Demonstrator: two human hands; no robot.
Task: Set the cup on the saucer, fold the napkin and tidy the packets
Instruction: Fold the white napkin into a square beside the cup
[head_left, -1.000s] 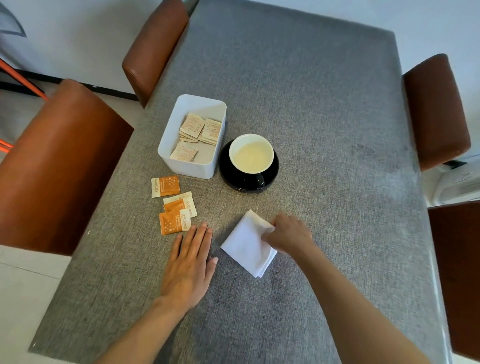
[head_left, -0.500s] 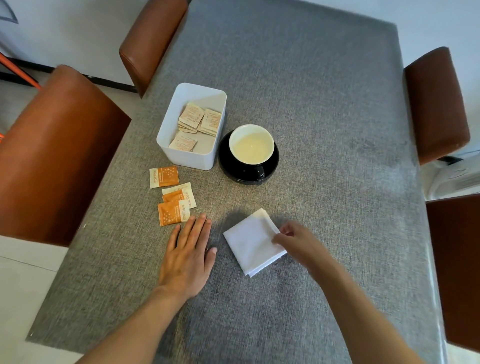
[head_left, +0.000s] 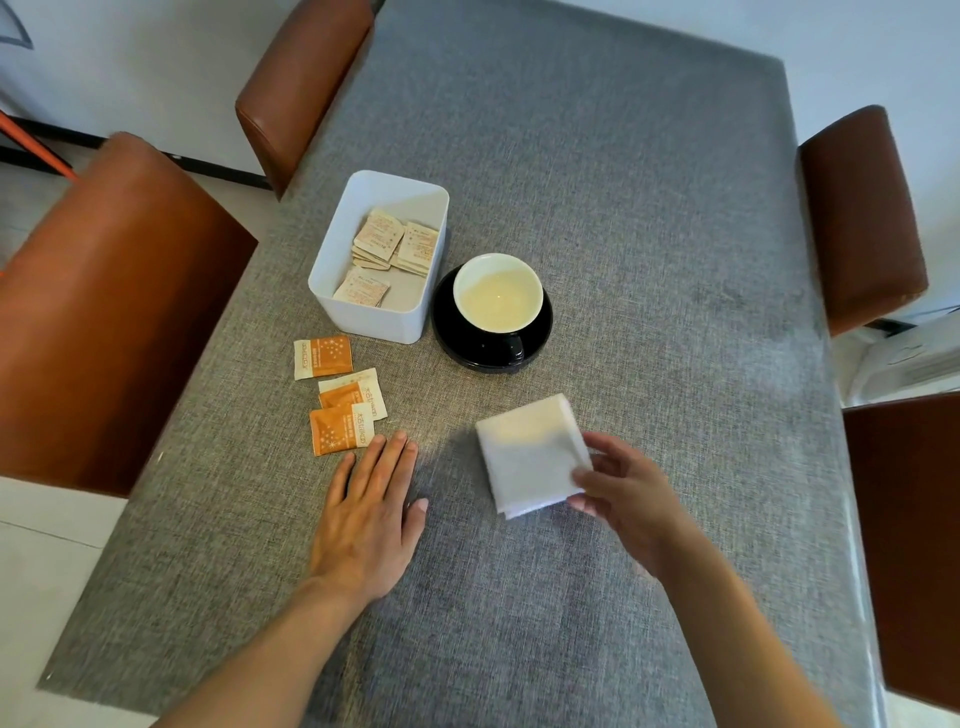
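Note:
A black cup (head_left: 496, 293) with a white inside stands on a black saucer (head_left: 452, 343) in the middle of the table. A folded white napkin (head_left: 527, 452) lies in front of it, and my right hand (head_left: 623, 486) pinches its right corner. My left hand (head_left: 371, 512) rests flat on the table, fingers apart, just below three orange packets (head_left: 340, 392) that lie loose to the left. A white box (head_left: 382, 257) beside the cup holds several beige packets (head_left: 392, 247).
The grey cloth table (head_left: 649, 234) reaches far back. Brown chairs stand on the left (head_left: 104, 312), at the far left corner (head_left: 301, 78) and along the right side (head_left: 862, 218). The table's left edge runs close to the orange packets.
My right hand has slid from the napkin's top to its right corner and turned the napkin squarer to me. My left hand has stayed flat in place.

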